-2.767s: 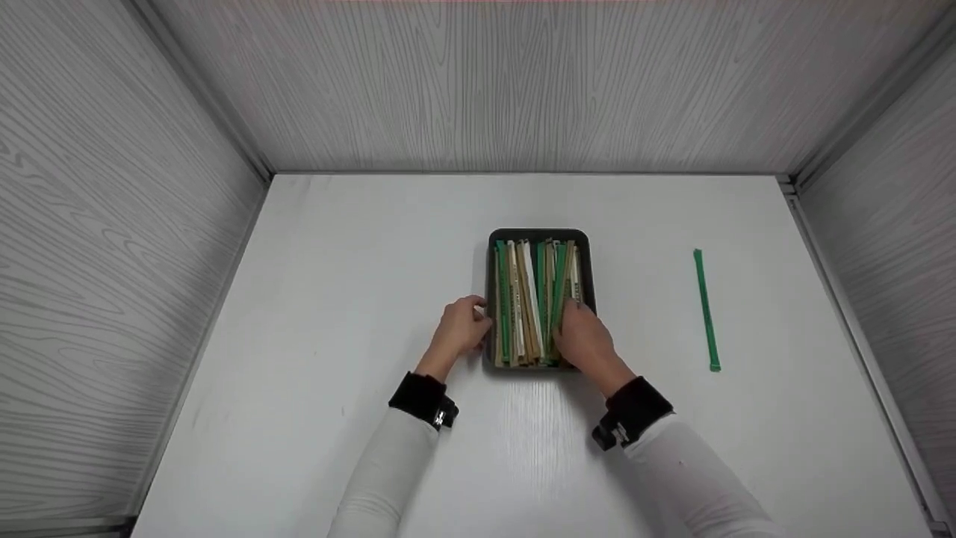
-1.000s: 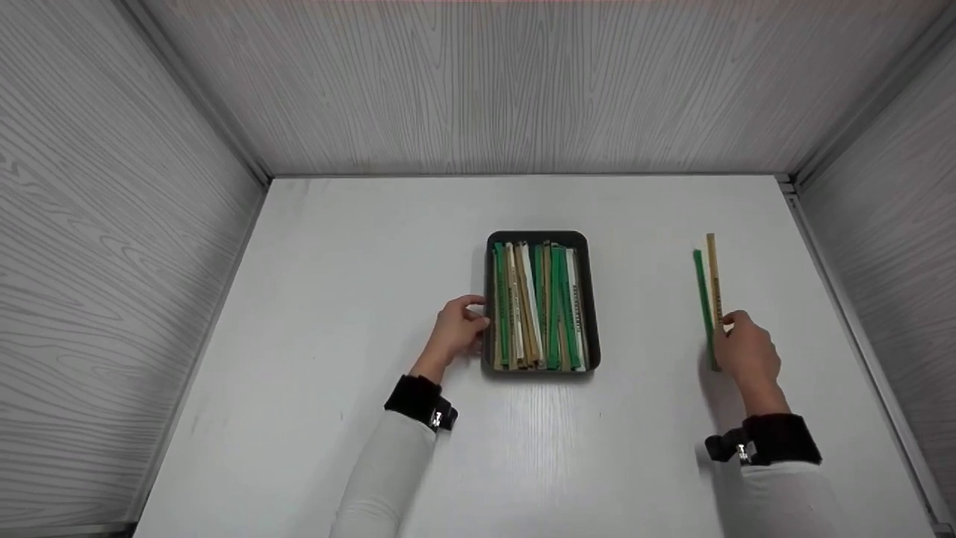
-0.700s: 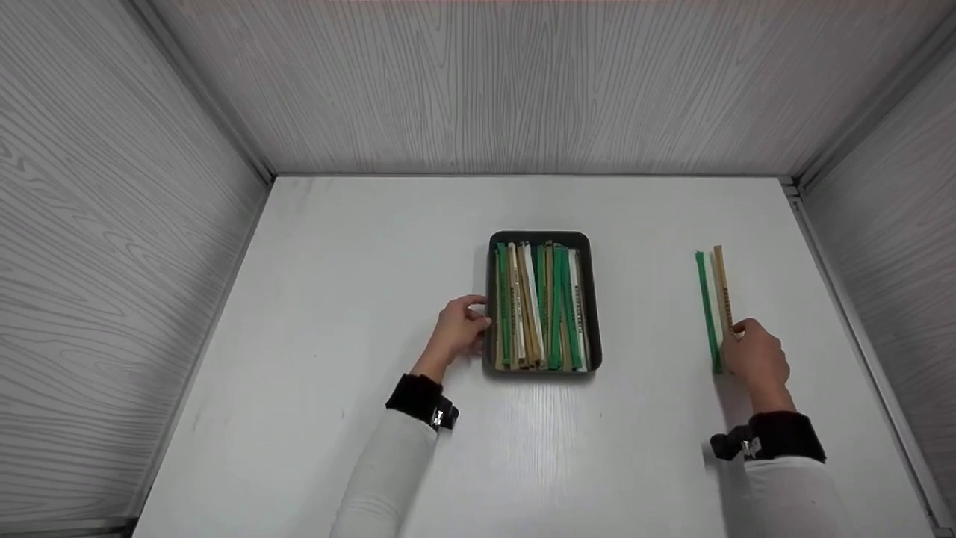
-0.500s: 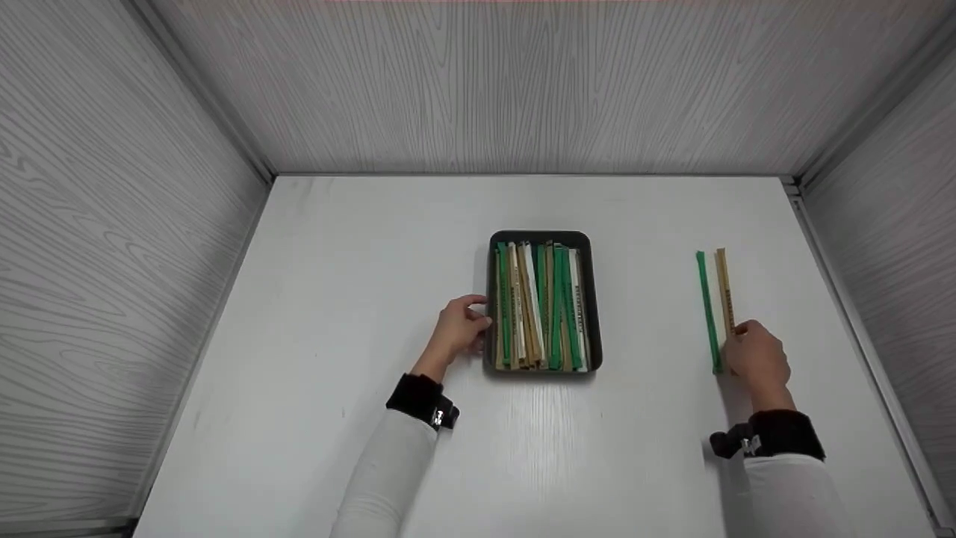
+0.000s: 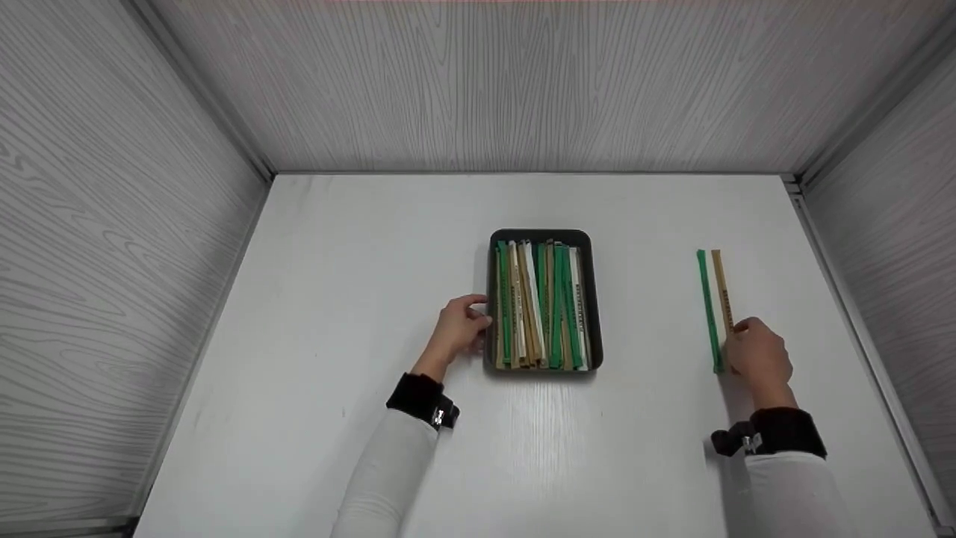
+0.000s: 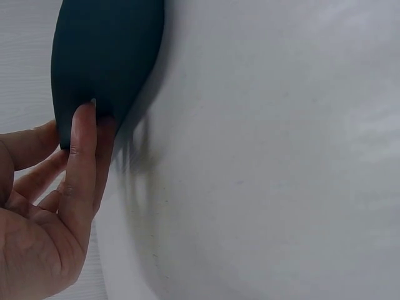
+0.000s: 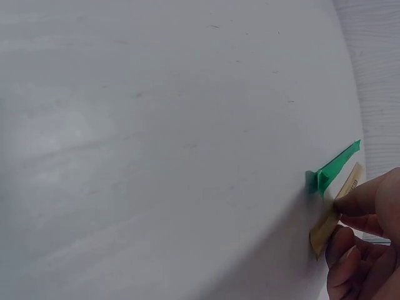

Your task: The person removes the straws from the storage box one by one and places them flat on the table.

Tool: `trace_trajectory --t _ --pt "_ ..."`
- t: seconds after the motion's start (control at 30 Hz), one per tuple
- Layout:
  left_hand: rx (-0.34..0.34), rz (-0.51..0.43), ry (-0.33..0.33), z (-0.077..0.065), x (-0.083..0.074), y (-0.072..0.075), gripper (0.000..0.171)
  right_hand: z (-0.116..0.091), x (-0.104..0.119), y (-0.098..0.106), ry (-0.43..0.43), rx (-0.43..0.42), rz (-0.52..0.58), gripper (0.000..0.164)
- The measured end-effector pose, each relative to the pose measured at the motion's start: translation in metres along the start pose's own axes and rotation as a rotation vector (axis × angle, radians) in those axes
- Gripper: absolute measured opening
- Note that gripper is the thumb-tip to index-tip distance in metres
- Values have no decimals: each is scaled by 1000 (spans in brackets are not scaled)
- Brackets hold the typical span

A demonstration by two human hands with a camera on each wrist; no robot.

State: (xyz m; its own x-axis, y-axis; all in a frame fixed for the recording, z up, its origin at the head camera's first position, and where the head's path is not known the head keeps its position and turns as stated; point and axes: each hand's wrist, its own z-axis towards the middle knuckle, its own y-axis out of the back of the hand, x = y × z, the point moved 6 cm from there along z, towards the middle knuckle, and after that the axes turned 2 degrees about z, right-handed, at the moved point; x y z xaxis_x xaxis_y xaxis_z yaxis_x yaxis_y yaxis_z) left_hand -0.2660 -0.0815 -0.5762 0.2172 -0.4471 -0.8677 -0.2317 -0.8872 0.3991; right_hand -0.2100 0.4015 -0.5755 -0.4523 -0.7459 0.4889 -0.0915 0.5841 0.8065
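Note:
A dark tray (image 5: 541, 235) holds several green, brown and white sticks that look like paper-wrapped straws (image 5: 523, 306). My left hand (image 5: 457, 327) is at the tray's left side; in the left wrist view its thumb meets the edge of the tray (image 6: 106, 56) while the fingers lie along the outer wall. To the right, a green wrapped straw (image 5: 708, 310) lies lengthwise on the table. Beside it, my right hand (image 5: 758, 355) pinches a brown wrapped straw (image 5: 721, 288) near its lower end, between thumb and fingers (image 7: 362, 197). The two straws lie nearly parallel, with a narrow gap.
The white table (image 5: 373, 246) carries the tray near its middle. Grey wood-grain panels stand at the back (image 5: 523, 90), the left (image 5: 112, 261) and the right (image 5: 889, 224). Each wrist wears a black band with a small camera.
My right hand has moved from the tray to the right, carrying the brown straw, and lowered it to the right of the green one. Lately it shifts only slightly; my left hand stays at the tray.

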Motion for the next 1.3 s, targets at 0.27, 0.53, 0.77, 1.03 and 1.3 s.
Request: trace_trajectory --t 0.27,0.53,0.77,1.03,1.3 --pt "0 11 7 0 2 0 43 -13 42 7 155 -159 -119 37" --pt "-5 21 -5 -1 0 2 43 -46 134 -26 446 -135 -111 32" --pt "-13 33 -5 1 -1 1 43 -73 199 -81 652 -29 -134 36" --pt "-2 33 -4 2 -3 0 43 -86 236 -135 816 104 -279 45" --pt "7 36 -15 1 -4 -3 44 -80 242 -156 835 96 -377 41"
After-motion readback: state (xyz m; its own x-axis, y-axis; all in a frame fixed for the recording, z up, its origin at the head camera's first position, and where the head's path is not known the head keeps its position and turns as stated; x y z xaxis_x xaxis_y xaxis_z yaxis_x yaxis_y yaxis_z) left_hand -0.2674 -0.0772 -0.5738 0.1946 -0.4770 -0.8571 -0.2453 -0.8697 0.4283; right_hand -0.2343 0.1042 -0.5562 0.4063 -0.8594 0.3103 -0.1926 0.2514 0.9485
